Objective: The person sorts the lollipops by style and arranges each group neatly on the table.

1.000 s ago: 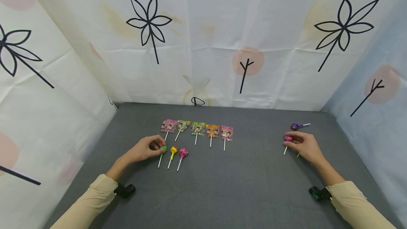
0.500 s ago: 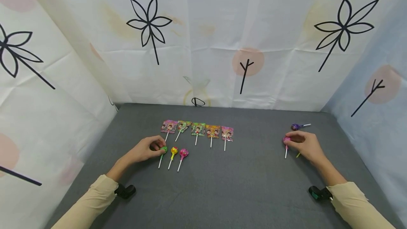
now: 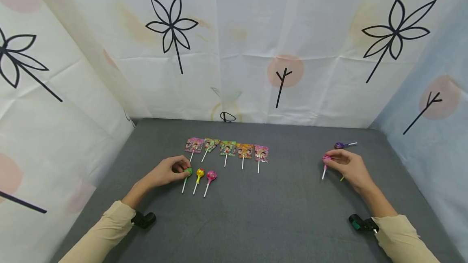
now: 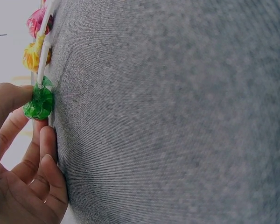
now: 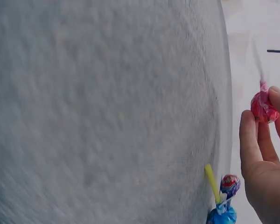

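Observation:
My left hand (image 3: 166, 171) pinches the head of a green lollipop (image 4: 38, 102) between thumb and fingers, low at the table, its white stick pointing toward me. Right of it lie a yellow lollipop (image 3: 200, 173) and a pink lollipop (image 3: 211, 175), sticks the same way. On the far right, my right hand (image 3: 350, 167) pinches another pink lollipop (image 5: 262, 109) by its head; in the right wrist view it shows above the table surface. Below that hand are a blue-wrapped lollipop (image 5: 222, 214) with a yellow stick, mostly hidden in the head view, and a purple lollipop (image 3: 339, 145).
Behind the left group, several lollipops in flat printed wrappers (image 3: 228, 148) form a row, sticks toward me. Grey cloth (image 3: 248, 214) covers the table. White patterned curtains (image 3: 248, 44) stand at the back and both sides.
My right hand has shifted slightly left, carrying the pink lollipop away from the blue and purple ones. My left hand stays at the green lollipop.

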